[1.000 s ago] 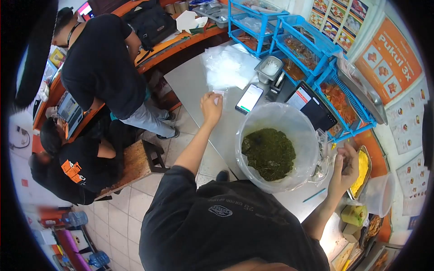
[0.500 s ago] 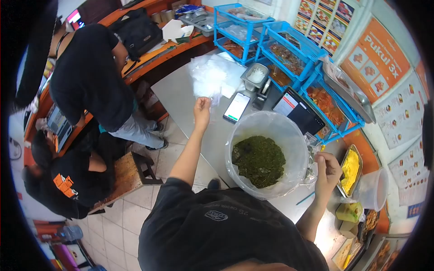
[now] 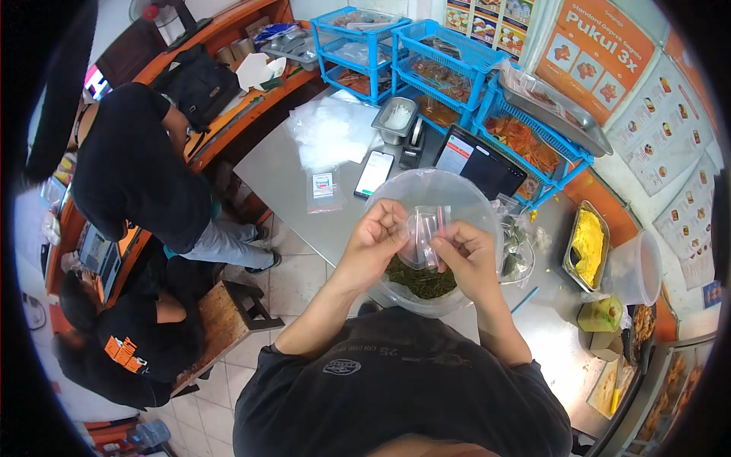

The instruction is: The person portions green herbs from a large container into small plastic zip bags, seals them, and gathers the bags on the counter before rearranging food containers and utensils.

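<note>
A: What did we find nearest?

B: Above the dark shirt (image 3: 403, 369) we found the left hand (image 3: 377, 240) and the right hand (image 3: 472, 259), raised close together, each with thumb and fingers pinching a small clear bag (image 3: 424, 227).

A: Where was that bag, and why so held?

B: It hung between the hands, over the mouth of the translucent tub (image 3: 477, 199). We judged that pinching from both sides gave control of its thin edges. A reddish line crossed it; whether its mouth was parted, we could not tell.

A: And the tub?

B: It stood on the grey table (image 3: 266, 180) close to the body, in our judgement for easy reach, with a dark green mass (image 3: 422, 283) at the bottom.

A: Beyond it?

B: We noted a phone (image 3: 374, 174) and a tablet (image 3: 480, 162) near the rim, screens lit, presumably placed for reading. Left of the phone lay a labelled bag (image 3: 325, 194); past that, a loose heap of clear bags (image 3: 331, 129), likely kept handy.

A: Farthest?

B: Blue racks (image 3: 476, 76) stood in tiers, probably to save space. Well apart, at left, we recorded a standing person (image 3: 137, 167) and a seated person (image 3: 126, 327).
</note>
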`<state>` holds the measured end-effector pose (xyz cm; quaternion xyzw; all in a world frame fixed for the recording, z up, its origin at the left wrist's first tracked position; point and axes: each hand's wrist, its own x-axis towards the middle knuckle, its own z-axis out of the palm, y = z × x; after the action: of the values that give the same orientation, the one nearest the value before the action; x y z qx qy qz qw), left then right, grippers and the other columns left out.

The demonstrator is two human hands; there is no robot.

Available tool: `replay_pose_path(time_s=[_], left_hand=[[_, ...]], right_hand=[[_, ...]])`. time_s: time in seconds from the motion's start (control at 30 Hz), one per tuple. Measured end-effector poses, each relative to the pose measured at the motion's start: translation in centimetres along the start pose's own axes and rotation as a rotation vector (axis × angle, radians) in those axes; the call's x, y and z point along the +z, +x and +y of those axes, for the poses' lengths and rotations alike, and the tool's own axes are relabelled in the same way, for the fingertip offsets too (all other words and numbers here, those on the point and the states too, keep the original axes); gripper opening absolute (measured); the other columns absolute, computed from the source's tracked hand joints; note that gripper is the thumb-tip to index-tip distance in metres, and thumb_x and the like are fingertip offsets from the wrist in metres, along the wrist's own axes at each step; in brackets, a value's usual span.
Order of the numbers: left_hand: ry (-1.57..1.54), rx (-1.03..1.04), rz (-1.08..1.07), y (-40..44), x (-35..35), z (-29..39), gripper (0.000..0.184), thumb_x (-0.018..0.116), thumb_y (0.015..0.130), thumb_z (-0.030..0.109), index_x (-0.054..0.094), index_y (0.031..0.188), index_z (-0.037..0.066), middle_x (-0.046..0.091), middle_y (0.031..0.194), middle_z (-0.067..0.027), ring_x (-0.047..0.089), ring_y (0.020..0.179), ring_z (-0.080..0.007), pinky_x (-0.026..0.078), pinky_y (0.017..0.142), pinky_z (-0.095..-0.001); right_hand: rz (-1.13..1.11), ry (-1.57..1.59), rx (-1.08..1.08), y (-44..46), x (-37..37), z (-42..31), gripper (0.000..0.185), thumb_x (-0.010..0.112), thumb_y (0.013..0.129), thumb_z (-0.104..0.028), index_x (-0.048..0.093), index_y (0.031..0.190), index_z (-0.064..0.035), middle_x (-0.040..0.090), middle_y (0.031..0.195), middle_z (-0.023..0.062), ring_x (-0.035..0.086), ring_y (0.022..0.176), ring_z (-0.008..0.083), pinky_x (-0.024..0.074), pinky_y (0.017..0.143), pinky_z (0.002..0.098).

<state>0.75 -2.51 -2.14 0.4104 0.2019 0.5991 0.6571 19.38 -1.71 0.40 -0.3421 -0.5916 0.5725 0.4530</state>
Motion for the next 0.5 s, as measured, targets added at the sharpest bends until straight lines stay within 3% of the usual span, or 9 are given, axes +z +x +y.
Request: replay_pose_path(time_s=[0.1,0.17,0.3,0.4,0.5], left_hand=[[-0.051,-0.055,0.105,-0.6,1.3,0.6,0.029,0.054,0.093,0.004,0.044,0.120,0.007,0.058,0.105,-0.0046,0.058,0.094,-0.0105,0.047,0.077,-0.0225],[0.126,0.017,0.144,-1.0,2.8,0.4,0.027,0.055,0.093,0.006,0.047,0.119,0.005,0.060,0.098,-0.0046,0.061,0.088,-0.0112,0.048,0.072,-0.0224],[0.475,-0.103,0.140,-1.2,-0.2,0.7,0.018,0.056,0.095,0.013,0.057,0.108,0.000,0.065,0.082,-0.0056,0.064,0.072,-0.0136,0.051,0.063,-0.0251],[0.492,-0.071,0.061,0.0,-1.6,1.4,0.020,0.054,0.096,0.015,0.062,0.102,-0.002,0.066,0.075,-0.0076,0.064,0.063,-0.0156,0.052,0.057,-0.0276],[0.621,0.130,0.386,2.8,-8.6,0.8,0.025,0.049,0.098,0.016,0.060,0.109,-0.004,0.068,0.087,-0.0124,0.067,0.071,-0.0171,0.053,0.063,-0.0274]], right_hand=[[0.071,0.004,-0.016,-0.7,0.5,0.2,0.005,0.061,0.089,-0.002,0.058,0.085,0.0005,0.061,0.071,0.0019,0.052,0.055,0.0035,0.0417,0.050,0.0179],[0.123,0.006,-0.035,-1.2,0.6,0.6,0.007,0.061,0.090,-0.003,0.059,0.085,0.0005,0.061,0.071,0.0022,0.053,0.057,0.0038,0.0422,0.050,0.0178],[0.150,0.085,-0.065,-1.3,0.9,0.9,0.009,0.060,0.092,-0.006,0.060,0.086,0.0012,0.062,0.071,0.0032,0.056,0.059,0.0056,0.0443,0.051,0.0184],[0.246,0.038,-0.072,-1.0,0.6,0.8,0.010,0.059,0.092,-0.007,0.061,0.086,0.0013,0.063,0.071,0.0041,0.058,0.060,0.0068,0.0456,0.053,0.0188],[0.357,-0.040,-0.107,-1.0,-0.9,0.4,0.012,0.060,0.092,-0.009,0.061,0.085,0.0010,0.063,0.071,0.0048,0.059,0.061,0.0074,0.0459,0.053,0.0189]])
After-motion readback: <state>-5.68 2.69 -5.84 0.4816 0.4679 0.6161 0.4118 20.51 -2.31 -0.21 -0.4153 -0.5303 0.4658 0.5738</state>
